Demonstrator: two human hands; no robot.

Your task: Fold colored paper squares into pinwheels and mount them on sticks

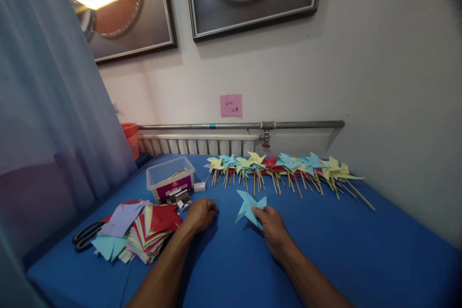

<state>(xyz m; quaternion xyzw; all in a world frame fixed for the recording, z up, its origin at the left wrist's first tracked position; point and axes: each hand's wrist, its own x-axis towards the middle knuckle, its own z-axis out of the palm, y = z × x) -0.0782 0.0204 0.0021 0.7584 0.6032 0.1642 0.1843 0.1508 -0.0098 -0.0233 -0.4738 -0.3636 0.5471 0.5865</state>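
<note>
Head view shows your right hand (272, 228) fingers pinched on the blue paper pinwheel (249, 207) mid-worktop, left hand (200, 214) curled shut beside it; it is light, easily creased, so hold it near its centre.

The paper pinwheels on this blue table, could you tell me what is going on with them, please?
A person sits at the blue table. The right hand pinches a light blue pinwheel head with no stick visible on it. The left hand rests as a loose fist on the cloth, beside a stack of paper squares and near a plastic box. Scissors lie at the far left. A row of pinwheels on sticks lines the back edge by the wall.
</note>
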